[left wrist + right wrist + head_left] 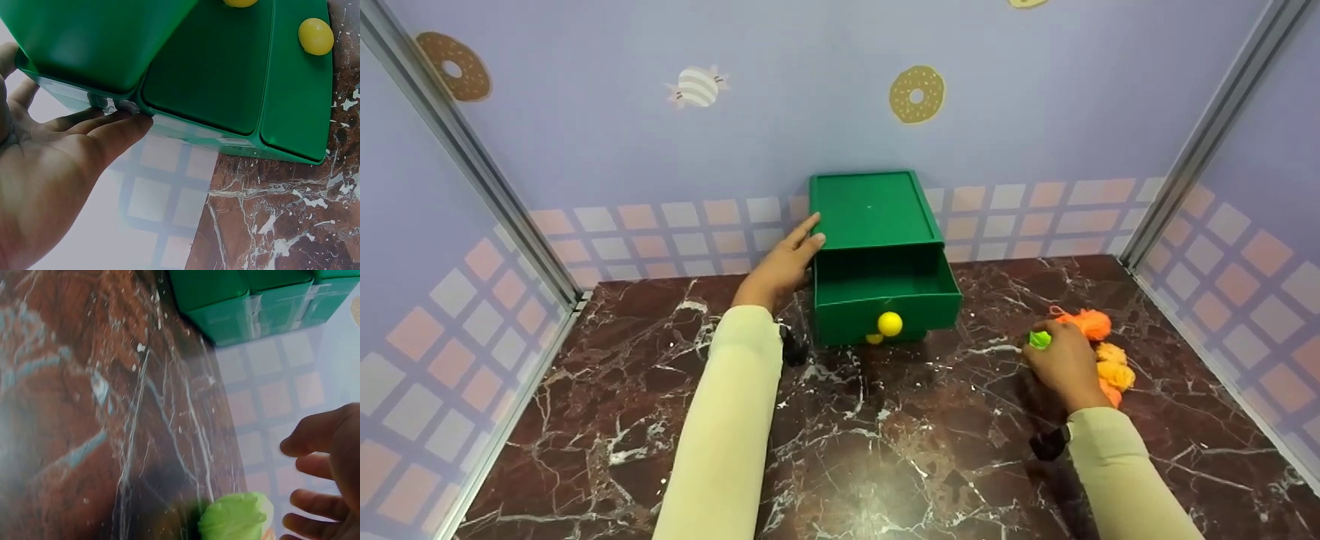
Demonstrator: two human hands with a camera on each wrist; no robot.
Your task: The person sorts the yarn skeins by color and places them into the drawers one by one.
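A small green drawer cabinet (pixel 874 210) stands against the back wall, its upper drawer (pixel 885 315) pulled out and bare inside. A round yellow knob (pixel 890 324) sits on that drawer's front. My left hand (pixel 784 270) rests against the cabinet's left side, and the left wrist view shows its fingers (pixel 121 135) stretched along the side wall. Over at the right, my right hand (pixel 1065 364) is at a light-green, leafy-looking lump (pixel 233 517). In the right wrist view the thumb and fingers (pixel 318 506) are spread apart, beside the lump.
Several fluffy orange and yellow bundles like yarn (pixel 1114 367) lie just beyond and right of my right hand. Patterned lilac panels (pixel 810 97) enclose the dark red marble-look tabletop (pixel 915 435) at the back and both sides.
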